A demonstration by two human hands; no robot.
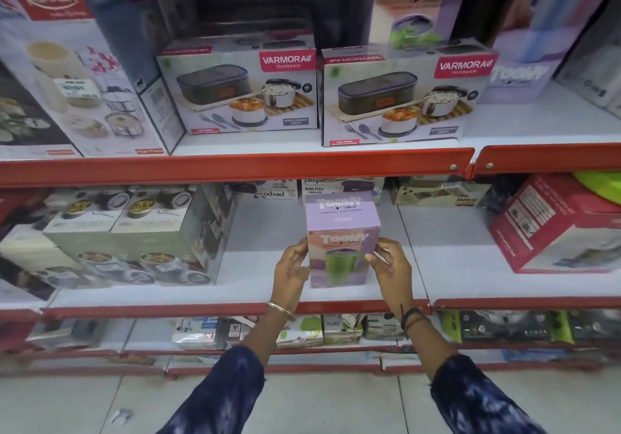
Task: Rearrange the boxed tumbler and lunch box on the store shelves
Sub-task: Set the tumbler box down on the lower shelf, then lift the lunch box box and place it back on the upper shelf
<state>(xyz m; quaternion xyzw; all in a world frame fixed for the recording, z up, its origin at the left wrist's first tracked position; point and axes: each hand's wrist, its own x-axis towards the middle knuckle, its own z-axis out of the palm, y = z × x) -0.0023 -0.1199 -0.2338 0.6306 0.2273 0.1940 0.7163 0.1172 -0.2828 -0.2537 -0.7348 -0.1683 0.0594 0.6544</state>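
On the middle shelf, near its red front edge, I grip the purple tumbler box upright between both hands: my left hand curls loosely against its left side, my right hand pinches its right edge with the fingertips. Whether the box base rests on the shelf I cannot tell. Two Varmora lunch boxes sit on the shelf above. Blur smears the boxes at far left. Bare white shelf lies open either side of the tumbler box.
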